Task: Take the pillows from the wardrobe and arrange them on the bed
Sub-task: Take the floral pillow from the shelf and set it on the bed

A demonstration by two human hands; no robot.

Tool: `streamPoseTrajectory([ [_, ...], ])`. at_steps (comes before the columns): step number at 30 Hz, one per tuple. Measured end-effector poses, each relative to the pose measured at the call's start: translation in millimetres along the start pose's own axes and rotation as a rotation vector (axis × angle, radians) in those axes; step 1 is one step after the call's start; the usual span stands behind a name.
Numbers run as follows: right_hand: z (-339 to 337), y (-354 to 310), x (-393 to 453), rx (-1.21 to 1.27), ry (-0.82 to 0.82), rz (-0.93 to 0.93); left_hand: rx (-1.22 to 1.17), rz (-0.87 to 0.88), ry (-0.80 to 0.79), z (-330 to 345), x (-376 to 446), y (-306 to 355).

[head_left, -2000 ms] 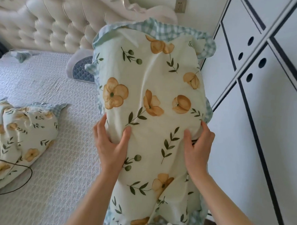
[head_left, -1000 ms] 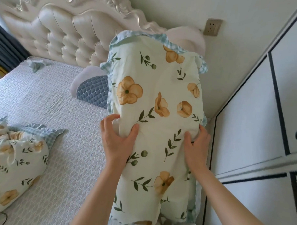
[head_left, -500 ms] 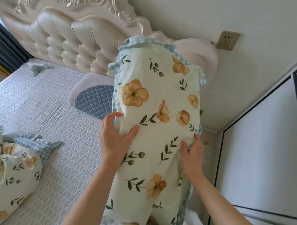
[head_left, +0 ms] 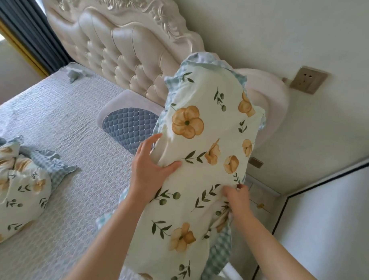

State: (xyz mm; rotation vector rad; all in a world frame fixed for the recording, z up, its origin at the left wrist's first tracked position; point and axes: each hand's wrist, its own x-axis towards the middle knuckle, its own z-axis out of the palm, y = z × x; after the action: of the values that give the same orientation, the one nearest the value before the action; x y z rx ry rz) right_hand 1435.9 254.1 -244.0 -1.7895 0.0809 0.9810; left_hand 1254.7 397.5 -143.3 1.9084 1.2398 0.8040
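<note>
I hold a pale green pillow (head_left: 201,161) printed with orange flowers and edged in blue check, upright in front of me over the right side of the bed (head_left: 61,118). My left hand (head_left: 151,170) grips its left edge, thumb across the front. My right hand (head_left: 238,198) pinches the fabric at its right edge. A second floral pillow (head_left: 14,188) lies on the bed at the far left. The wardrobe (head_left: 331,218), white with black trim, stands shut at the right.
A cream tufted headboard (head_left: 120,45) backs the bed. A small blue quilted cushion (head_left: 127,123) lies at its foot beside the held pillow. A wall socket (head_left: 308,79) sits on the wall above. Dark curtains (head_left: 24,27) hang at the far left.
The held pillow has moved away from the wardrobe toward the headboard and tilted to the right. My right hand has shifted lower and now bunches the fabric at the edge.
</note>
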Motion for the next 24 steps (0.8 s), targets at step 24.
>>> streamPoseTrajectory([
  [24,178.7,-39.9,40.2,0.403,-0.071,0.706,0.39,0.175,-0.545,3.6,234.6,-74.0],
])
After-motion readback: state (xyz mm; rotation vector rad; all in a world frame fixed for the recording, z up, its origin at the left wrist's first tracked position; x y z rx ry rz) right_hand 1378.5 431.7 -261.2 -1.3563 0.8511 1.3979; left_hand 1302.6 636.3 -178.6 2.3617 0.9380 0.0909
